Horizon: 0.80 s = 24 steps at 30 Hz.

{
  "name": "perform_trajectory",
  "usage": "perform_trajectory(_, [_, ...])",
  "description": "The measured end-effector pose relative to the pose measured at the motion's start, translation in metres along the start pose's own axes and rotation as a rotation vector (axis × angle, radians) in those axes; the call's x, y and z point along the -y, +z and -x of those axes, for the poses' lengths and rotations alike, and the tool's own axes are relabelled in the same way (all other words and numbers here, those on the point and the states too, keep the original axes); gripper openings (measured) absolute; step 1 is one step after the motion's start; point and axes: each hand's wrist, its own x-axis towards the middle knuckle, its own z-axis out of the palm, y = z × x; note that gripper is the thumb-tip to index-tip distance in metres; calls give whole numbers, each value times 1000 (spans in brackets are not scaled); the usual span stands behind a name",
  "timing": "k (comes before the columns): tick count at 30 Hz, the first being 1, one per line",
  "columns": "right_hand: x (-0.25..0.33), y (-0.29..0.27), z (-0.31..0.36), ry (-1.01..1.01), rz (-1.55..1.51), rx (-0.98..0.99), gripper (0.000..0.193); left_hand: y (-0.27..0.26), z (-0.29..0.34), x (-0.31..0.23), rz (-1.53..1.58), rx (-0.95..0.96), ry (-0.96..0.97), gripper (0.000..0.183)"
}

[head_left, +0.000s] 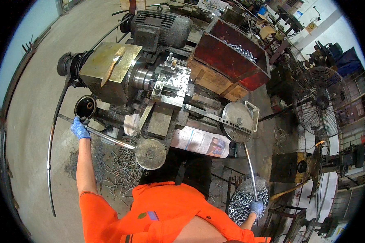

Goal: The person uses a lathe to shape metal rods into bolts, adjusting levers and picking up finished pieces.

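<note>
My left hand (80,128), in a blue glove, is closed around a long metal lever (109,137). The lever runs to a round grey disc (151,154) at the front of a small lathe. At the lower right my gloved right hand (255,208) grips a second metal lever (250,168), which slopes down from a larger round plate (238,121). Below and around that hand stands a basket of small metal parts (240,205). On the lathe, the bright chuck (142,78) faces the tool post (169,87); any workpiece between them is too small to make out.
A brush (110,71) lies on the headstock, with a motor (162,30) behind. A red bin (231,56) of metal parts rests on a wooden crate (215,79). Metal shavings (119,172) litter the floor. Newspaper (200,141) covers the lathe's front; a fan (321,99) stands right.
</note>
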Motion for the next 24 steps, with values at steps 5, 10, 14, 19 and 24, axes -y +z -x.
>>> perform_trajectory(5, [-9, 14, -10, -9, 58, -11, 38, 1, 2, -2, 2, -9, -19, 16])
perform_trajectory(10, [-6, 14, -11, 22, 74, 3, 41, 3, 4, -2, 3, -18, 9, 16])
perform_trajectory(14, [2, 0, 3, 36, 25, -38, 43, 3, 4, -2, -7, -11, -4, 17])
perform_trajectory(19, [53, -18, 24, -225, -155, -72, 53, 2, 4, -2, -16, 9, 26, 16])
perform_trajectory(24, [141, -32, 15, -531, 161, -318, 50, 0, -3, -3, -61, 1, 26, 15])
